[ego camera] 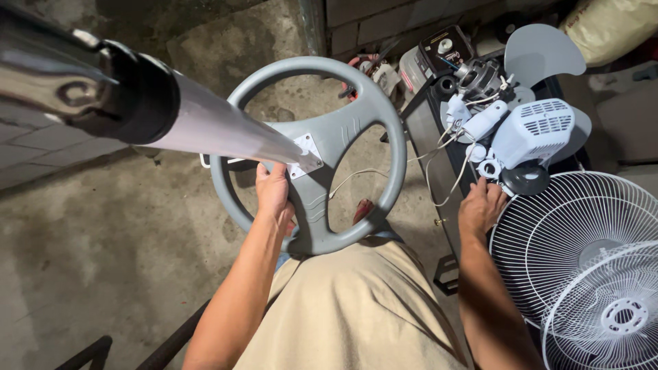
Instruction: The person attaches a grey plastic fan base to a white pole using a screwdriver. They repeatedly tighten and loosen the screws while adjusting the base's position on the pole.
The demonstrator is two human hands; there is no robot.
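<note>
left fingers on a fan stand base, right fingers among loose fan parts

left hand [273, 195] fingers wrap the hub of the grey ring base [310, 154], its metal pole [205, 123] running off to 10 o'clock. right hand [482, 207] fingers curl narrow on the dark desk [439, 144], touching a black round cap [525, 179] at 1 o'clock; white wire guards [582, 267] lie at 4 o'clock.

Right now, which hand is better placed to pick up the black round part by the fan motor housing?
Right hand: its fingers already rest beside the black round part. The left hand is occupied, gripping the grey fan base at the pole.
</note>
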